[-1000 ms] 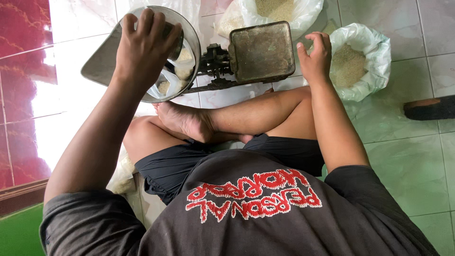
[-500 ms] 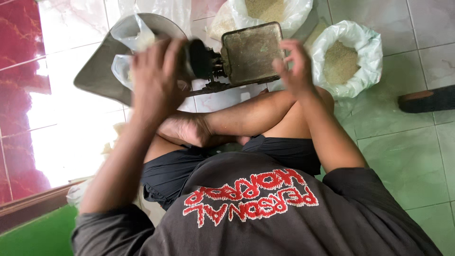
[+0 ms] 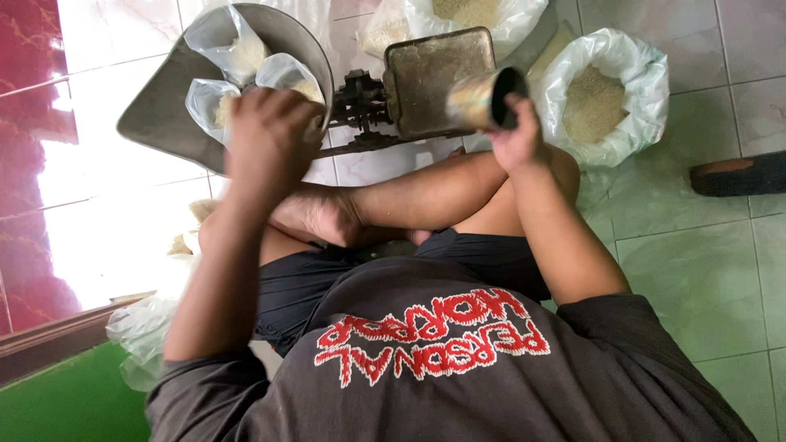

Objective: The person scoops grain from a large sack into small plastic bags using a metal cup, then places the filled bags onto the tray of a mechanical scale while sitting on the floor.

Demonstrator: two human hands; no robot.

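Observation:
I sit cross-legged on a tiled floor in front of a metal balance scale (image 3: 360, 106). Its round pan (image 3: 155, 115) holds two clear plastic bags (image 3: 221, 49) with some rice in them. My left hand (image 3: 270, 139) rests at the near rim of the pan, fingers curled on the nearer bag (image 3: 205, 102). My right hand (image 3: 516, 139) grips a metal can (image 3: 483, 96), tilted on its side, mouth to the right, just over the scale's flat square plate (image 3: 426, 74).
A white sack of rice (image 3: 602, 98) stands open at the right, and another (image 3: 491, 16) lies behind the scale. A dark sandal (image 3: 737, 173) is at the far right. Loose plastic bags (image 3: 143, 331) lie by my left knee, near a green surface (image 3: 74, 401).
My right hand has come from the right rice sack to the scale plate, now holding the can. My left hand has drawn back from over the pan to its near rim.

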